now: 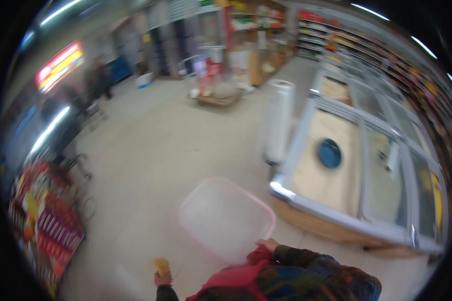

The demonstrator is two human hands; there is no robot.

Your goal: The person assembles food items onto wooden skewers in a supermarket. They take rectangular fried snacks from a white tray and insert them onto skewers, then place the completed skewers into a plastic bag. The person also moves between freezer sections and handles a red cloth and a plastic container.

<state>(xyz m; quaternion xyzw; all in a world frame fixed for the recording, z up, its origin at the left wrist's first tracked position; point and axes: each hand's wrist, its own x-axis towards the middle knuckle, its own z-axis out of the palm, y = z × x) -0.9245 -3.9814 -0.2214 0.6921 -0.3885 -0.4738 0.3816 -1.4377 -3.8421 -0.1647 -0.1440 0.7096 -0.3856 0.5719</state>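
Note:
My left hand (163,278), low in the picture, is closed around a yellow item (162,266); blur hides whether it is a cloth or a sponge. In front of my body is a whitish plastic tub (222,218) with a pink rim. My right hand (270,245) grips its near right rim. Bunched red cloth (259,256) shows just under the right fingers, close to the red apron (229,283) on my body; whether the two are joined I cannot tell.
To the right stands a glass-topped chest case (324,214) with a blue bowl (329,153) in pale contents. A roll of plastic bags (280,120) rises by its corner. Packaged goods (49,222) are stacked at left. Farther off are a loaded flat cart (218,98) and a blurred person (101,77).

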